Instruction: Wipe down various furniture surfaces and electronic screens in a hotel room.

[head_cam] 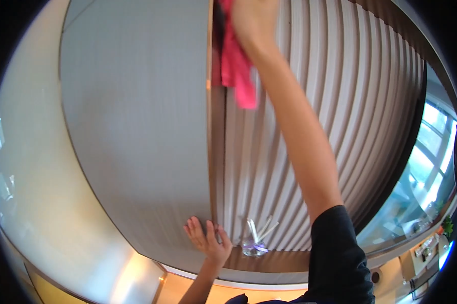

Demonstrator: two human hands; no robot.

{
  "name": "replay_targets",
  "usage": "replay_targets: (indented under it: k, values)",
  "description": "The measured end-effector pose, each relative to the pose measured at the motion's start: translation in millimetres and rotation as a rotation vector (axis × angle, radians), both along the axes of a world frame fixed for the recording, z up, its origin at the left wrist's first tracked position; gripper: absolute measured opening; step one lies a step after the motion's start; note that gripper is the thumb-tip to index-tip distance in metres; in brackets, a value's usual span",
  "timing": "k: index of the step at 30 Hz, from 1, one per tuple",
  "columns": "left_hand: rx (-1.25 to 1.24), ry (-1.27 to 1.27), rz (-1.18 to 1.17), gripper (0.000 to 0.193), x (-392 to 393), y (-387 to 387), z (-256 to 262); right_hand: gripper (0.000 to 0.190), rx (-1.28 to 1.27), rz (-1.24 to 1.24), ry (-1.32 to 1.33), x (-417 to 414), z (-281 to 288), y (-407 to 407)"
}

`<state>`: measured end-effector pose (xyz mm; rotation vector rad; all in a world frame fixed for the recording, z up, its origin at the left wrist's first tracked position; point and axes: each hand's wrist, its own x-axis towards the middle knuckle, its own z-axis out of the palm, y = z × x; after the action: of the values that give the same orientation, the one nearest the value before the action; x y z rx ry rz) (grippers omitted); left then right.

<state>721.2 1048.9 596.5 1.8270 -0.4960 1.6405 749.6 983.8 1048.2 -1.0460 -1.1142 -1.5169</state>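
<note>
Near the top edge, my right hand [255, 22] is raised with a pink cloth [241, 76], which hangs beside the narrow inner side of a grey panel [137, 114]. The fingers are cut off or blurred, and the cloth covers part of the panel's edge. Lower down, my left hand [211, 241] rests with spread fingers on the lower part of the grey panel, by its copper-coloured edge trim [209, 152]. A ribbed, light-coloured wall panel [327, 95] fills the recess to the right.
A reed diffuser [254, 247] in a glass bottle with a purple ribbon stands on a brown ledge [281, 262], just right of my left hand. A glossy pale surface [61, 171] lies at the left. Windows [428, 152] and a green plant [447, 226] show at the far right.
</note>
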Motion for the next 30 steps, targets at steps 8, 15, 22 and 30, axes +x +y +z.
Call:
replay_targets:
  k: [8,15,22,30]
  values:
    - [-0.029,0.005,-0.012,0.057,1,-1,-7,0.049,-0.07,-0.358,0.037,3,-143,11]
    - [-0.033,0.018,-0.015,0.056,0,-1,3,0.052,-0.055,-0.479,0.006,2,-131,11]
    - [-0.023,0.004,-0.021,0.057,-5,-5,6,0.033,0.004,-0.265,-0.06,-7,20,14]
    - [-0.04,-0.004,-0.031,0.057,2,-1,6,0.051,-0.019,-0.372,0.276,-13,-180,15]
